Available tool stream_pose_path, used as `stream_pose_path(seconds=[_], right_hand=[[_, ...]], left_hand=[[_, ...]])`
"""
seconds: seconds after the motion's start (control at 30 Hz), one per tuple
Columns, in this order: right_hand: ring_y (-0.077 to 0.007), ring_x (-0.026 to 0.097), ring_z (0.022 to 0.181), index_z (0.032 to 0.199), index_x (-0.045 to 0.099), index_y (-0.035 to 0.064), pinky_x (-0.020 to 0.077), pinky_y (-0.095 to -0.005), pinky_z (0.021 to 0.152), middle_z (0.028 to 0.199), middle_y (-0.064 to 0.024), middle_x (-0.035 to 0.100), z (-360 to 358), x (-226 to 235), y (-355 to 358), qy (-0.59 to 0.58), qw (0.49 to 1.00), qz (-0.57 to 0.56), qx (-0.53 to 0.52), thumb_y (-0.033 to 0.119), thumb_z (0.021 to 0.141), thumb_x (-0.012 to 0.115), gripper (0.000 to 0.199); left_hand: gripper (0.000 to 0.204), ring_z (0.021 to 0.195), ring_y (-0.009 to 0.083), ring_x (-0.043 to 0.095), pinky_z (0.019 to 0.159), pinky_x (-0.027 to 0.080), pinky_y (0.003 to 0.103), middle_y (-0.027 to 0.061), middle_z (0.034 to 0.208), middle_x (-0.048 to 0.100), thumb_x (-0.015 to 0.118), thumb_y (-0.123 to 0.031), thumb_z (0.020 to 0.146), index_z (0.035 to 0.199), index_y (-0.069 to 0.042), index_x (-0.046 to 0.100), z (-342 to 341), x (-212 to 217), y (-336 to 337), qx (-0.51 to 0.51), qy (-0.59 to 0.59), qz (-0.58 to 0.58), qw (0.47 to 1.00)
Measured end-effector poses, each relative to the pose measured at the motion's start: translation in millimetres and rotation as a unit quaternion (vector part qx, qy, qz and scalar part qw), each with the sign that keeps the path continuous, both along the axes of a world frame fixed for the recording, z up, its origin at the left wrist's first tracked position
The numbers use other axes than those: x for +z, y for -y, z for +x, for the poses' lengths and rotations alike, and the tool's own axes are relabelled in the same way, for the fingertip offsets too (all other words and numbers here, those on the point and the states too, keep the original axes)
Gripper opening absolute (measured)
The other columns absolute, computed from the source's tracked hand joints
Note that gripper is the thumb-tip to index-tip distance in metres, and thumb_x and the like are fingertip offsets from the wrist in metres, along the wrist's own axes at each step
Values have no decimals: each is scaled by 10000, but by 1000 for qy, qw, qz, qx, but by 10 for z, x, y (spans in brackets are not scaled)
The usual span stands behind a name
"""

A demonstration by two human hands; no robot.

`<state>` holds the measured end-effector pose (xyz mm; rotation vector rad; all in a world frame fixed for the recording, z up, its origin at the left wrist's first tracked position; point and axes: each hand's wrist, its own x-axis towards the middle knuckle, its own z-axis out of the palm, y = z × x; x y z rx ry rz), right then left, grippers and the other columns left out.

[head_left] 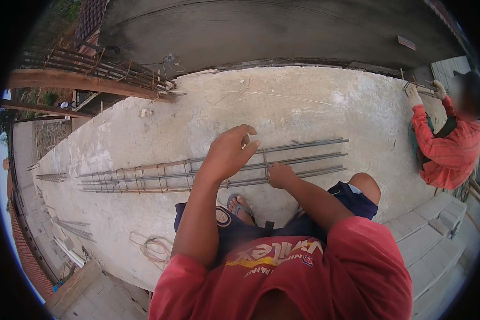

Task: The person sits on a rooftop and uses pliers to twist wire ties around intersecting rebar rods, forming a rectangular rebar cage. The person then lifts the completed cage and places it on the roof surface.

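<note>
Right hand (pixel 280 175) clamped on the rebar cage (pixel 213 170), left hand (pixel 230 151) loosely curled at ten o'clock above — best kept steady, bars pinned firm.

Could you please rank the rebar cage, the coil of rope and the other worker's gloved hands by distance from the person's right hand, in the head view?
From the right hand:
1. Rebar cage, gripped at the hand.
2. Coil of rope, lower left on the slab.
3. Other worker's gloved hands, far upper right.
</note>
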<state>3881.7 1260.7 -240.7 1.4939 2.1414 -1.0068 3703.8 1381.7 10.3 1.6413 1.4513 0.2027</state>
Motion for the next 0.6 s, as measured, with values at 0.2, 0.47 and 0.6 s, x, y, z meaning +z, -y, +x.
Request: stream_pose_path(seconds=[0.2, 0.47, 0.6], right_hand=[[-329, 638, 979, 1087, 684, 45, 463, -562, 861, 1059, -195, 649, -271, -117, 246, 116, 990, 19, 75, 211, 908, 511, 299], [-358, 623, 1087, 1176, 638, 53, 487, -471, 926, 1154, -189, 658, -26, -166, 199, 15, 986, -165, 11, 486, 875, 622, 527], [-378, 645, 1013, 1090, 659, 38, 506, -473, 876, 1040, -210, 683, 21, -111, 226, 3, 993, -116, 32, 518, 872, 618, 529]], left_hand=[[358, 837, 273, 627, 780, 487, 376, 142, 871, 667, 634, -259, 896, 1154, -11, 617, -252, 147, 68, 43, 31, -13, 999], [380, 908, 233, 626, 831, 485, 357, 153, 976, 674, 636, -258, 900, 1189, -14, 604, -1048, 527, 89, 231, 70, 11, 970], [410, 990, 236, 615, 866, 482, 352, 160, 1062, 655, 641, -226, 868, 1229, -39, 588, -2016, -123, 371, 278, -14, 3, 961]])
